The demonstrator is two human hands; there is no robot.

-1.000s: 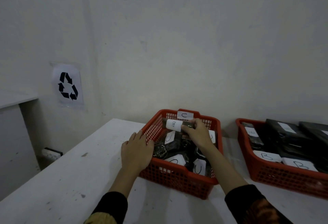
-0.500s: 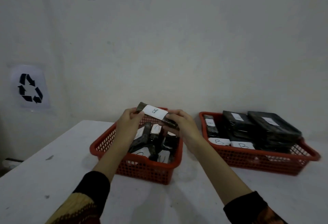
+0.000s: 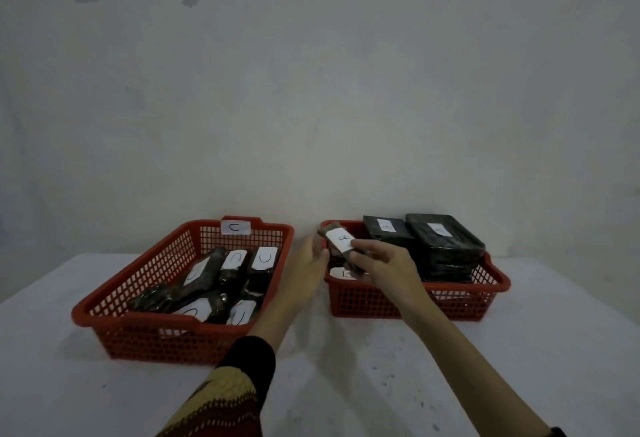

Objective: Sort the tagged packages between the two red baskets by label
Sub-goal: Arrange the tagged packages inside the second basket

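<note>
Now the right hand (image 3: 384,263) pinches the B package (image 3: 338,244) over the right basket (image 3: 398,301); left hand (image 3: 306,268) relaxed beside it.

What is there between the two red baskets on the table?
In the head view, the left hand fills the gap between the C basket and the B basket, beside the B package held by the right hand.

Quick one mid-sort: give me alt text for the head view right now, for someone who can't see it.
Both hands hold a dark package tagged B over the near left corner of the right red basket, right hand gripping it, left hand touching its end. That basket holds stacked dark packages; the left red basket, tagged C, holds C-tagged packages.
</note>
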